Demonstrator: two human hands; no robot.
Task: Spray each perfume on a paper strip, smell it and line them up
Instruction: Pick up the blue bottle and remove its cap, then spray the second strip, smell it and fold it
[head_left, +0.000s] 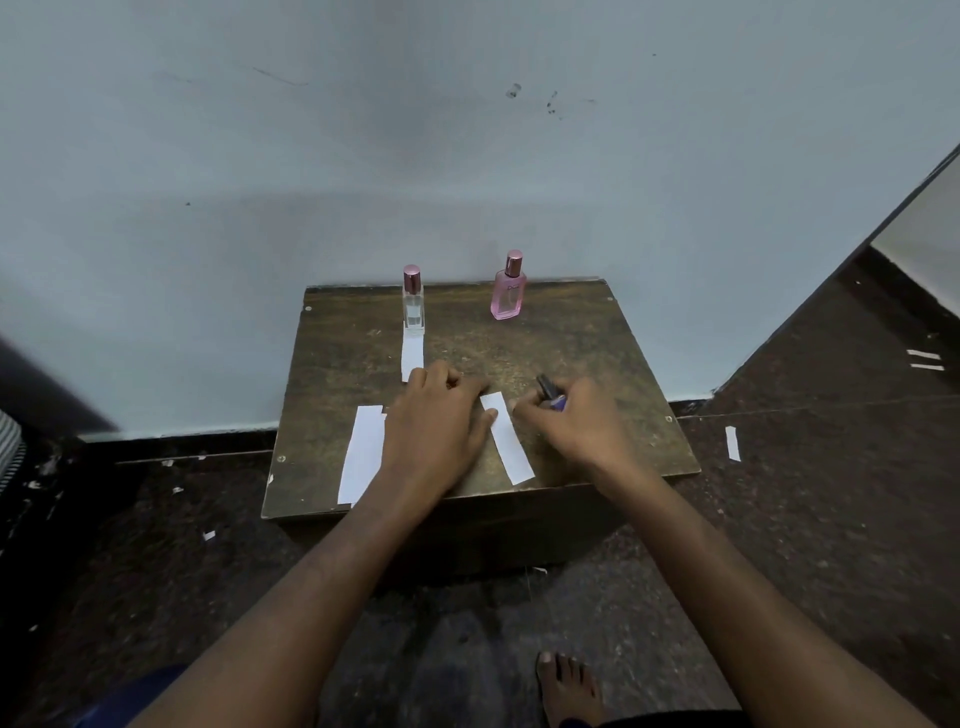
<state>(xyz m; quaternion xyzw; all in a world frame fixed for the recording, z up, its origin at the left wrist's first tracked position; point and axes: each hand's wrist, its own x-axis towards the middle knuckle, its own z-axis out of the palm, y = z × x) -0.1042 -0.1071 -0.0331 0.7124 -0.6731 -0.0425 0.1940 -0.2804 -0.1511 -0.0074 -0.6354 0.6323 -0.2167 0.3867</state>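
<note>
Head view: a low wooden table (597, 364), dark brown w/ a worn, scratched top and small screws at the corners, stands against a pale blue painted wall (467, 130).

At the back of the top, 2 glass perfume bottles stand upright, well apart. The clear bottle (413, 309) is slim and square, w/ a shiny pink metal cap. The pink bottle (508, 293) is more rounded, same kind of cap.

A white paper strip (411, 356) lies flat just in front of the clear bottle, its near end under the fingers of the left hand (441, 415). This hand lies flat, palm down, fingers relaxed, thumb touching a second strip (506, 439), which lies a bit slanted near the front edge. A third, wider strip (362, 454) lies at the front left, beside the left wrist.

The right hand (576, 415) is curled around a small dark bottle (550, 392) w/ a blue part, tilted toward the 2nd strip.

The floor (805, 493) is dark speckled stone, w/ small paper scraps on it. A bare foot (569, 688) shows at the bottom.
</note>
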